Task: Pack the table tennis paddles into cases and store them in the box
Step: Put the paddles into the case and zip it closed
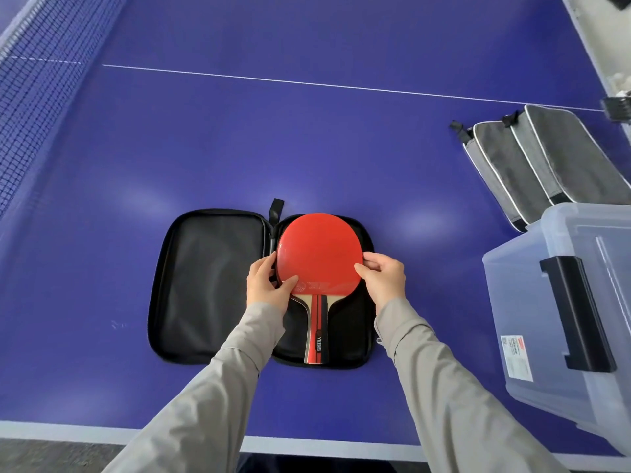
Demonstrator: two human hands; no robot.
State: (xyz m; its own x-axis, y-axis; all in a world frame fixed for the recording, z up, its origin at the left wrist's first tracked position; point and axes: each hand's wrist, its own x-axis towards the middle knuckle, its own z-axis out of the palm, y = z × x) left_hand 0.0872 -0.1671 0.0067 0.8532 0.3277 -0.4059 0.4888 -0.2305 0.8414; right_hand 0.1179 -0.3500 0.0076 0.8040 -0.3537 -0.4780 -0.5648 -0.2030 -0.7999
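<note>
A black zip case lies open flat on the blue table. In its right half rests a red-faced paddle with its handle pointing toward me. My left hand grips the blade's lower left edge, thumb on the red rubber. At the blade's right edge, my right hand pinches the rim. A clear plastic box with a black latch stands at the right. Behind the box, two grey cases lie stacked and closed.
The black net runs along the far left. A white centre line crosses the table beyond the case. The table's near white edge lies just below my forearms. A small black item sits at the far right edge.
</note>
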